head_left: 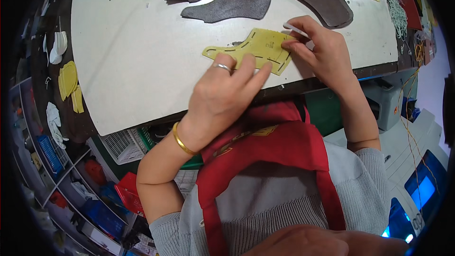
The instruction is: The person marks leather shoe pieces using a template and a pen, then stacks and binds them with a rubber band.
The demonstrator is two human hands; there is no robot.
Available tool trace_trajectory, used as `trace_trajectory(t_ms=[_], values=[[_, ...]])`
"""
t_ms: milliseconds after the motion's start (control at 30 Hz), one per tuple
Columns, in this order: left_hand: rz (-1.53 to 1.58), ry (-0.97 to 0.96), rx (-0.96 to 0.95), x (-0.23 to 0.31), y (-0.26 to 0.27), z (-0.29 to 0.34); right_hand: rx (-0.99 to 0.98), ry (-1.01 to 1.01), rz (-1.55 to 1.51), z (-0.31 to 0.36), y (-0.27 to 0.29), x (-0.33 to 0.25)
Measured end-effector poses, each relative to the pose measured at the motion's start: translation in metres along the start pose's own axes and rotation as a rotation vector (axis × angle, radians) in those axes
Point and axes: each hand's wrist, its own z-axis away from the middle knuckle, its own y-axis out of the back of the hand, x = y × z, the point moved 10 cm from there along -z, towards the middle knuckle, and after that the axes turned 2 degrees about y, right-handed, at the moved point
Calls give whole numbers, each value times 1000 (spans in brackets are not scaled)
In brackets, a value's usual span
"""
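Note:
A yellow shoe-shaped pattern template (265, 43) with dashed black slots lies on the white tabletop near its front edge. My left hand (222, 83) rests on it from the near side, fingers spread and pressing down, a ring on one finger. A sliver of dark material shows at the template's upper edge. At its right end, my right hand (322, 50) is closed in a pinch round a slim white pen-like stick (295, 29). The stick's tip is hidden behind my fingers, so I cannot tell whether it touches the template.
Dark leather-like cut pieces (232, 4) lie beyond the template, with a stack (322, 0) to the right. Yellow templates (68, 80) and white pieces (58, 47) sit along the left edge. Pale green string (397, 12) hangs at the far right. Baskets (124, 144) stand below the table.

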Motion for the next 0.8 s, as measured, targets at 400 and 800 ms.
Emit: trace_trajectory(t_ms=[400,800], values=[[46,84,142,13,-2,9,-217,251,-284,-49,-41,-75],[32,87,65,17,-6,9,-202,429,251,-59,-24,-66]])
